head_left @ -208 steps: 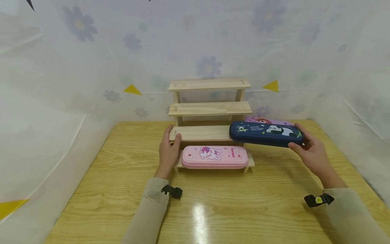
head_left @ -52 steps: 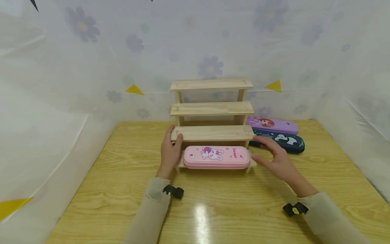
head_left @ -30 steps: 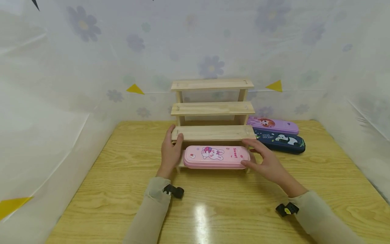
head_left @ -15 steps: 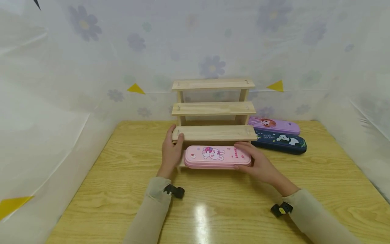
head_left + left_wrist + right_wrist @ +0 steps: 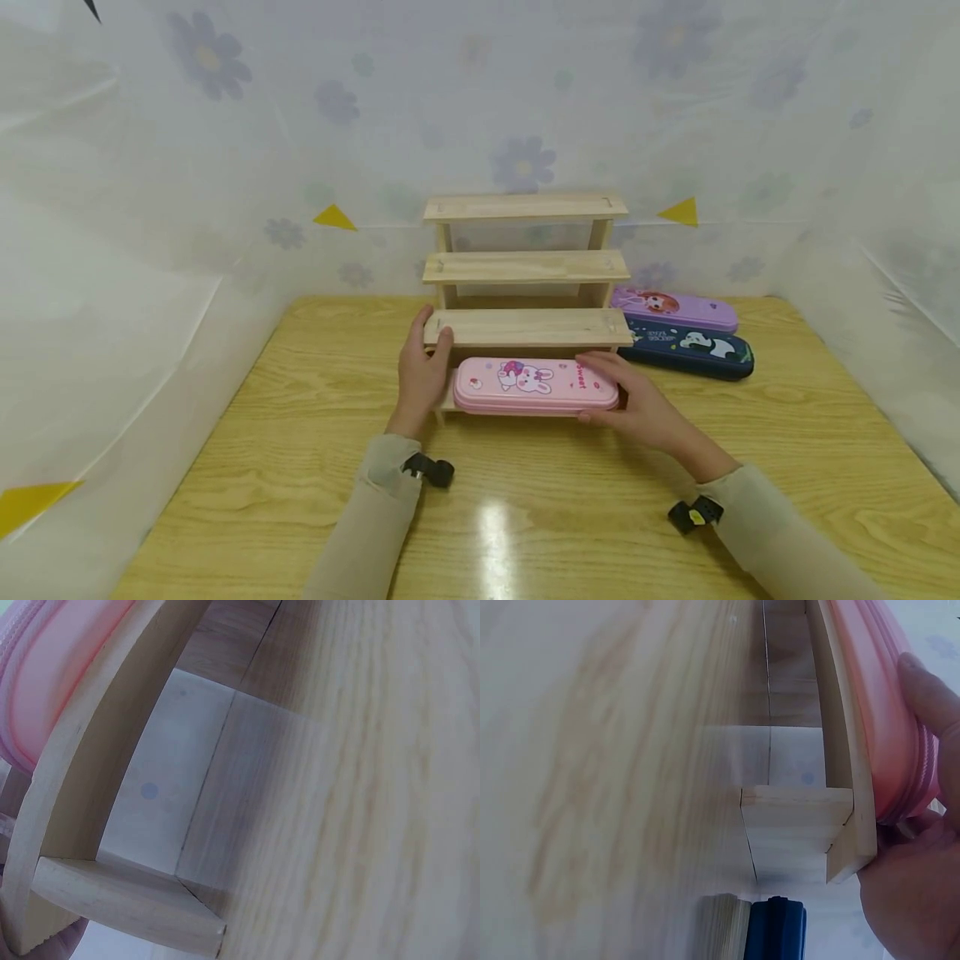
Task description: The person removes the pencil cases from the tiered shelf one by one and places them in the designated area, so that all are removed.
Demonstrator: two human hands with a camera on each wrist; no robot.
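Note:
A stepped wooden rack (image 5: 527, 268) stands on the table, its upper three steps bare. My left hand (image 5: 422, 377) grips the left end of the second step from the bottom, thumb on top. On the lowest step lies a pink pencil case (image 5: 517, 398) with a bunny print and the word "Sweet". My right hand (image 5: 637, 404) holds its right end, fingers along the back edge and thumb at the front. The right wrist view shows the thumb against the side of the pink case (image 5: 881, 727). In the left wrist view only a sliver of my left hand shows at the lower left.
Right of the rack, a navy pencil case (image 5: 705, 348) with a panda print lies on the table, in front of a purple pencil case (image 5: 686, 308) with a girl print. White flower-patterned sheeting (image 5: 465, 100) encloses the back and sides of the wooden table (image 5: 300, 467).
The navy case, earlier in my right hand beside the rack, now lies on the table before the purple one. My right hand has moved left and taken hold of the pink case. Left hand stays put.

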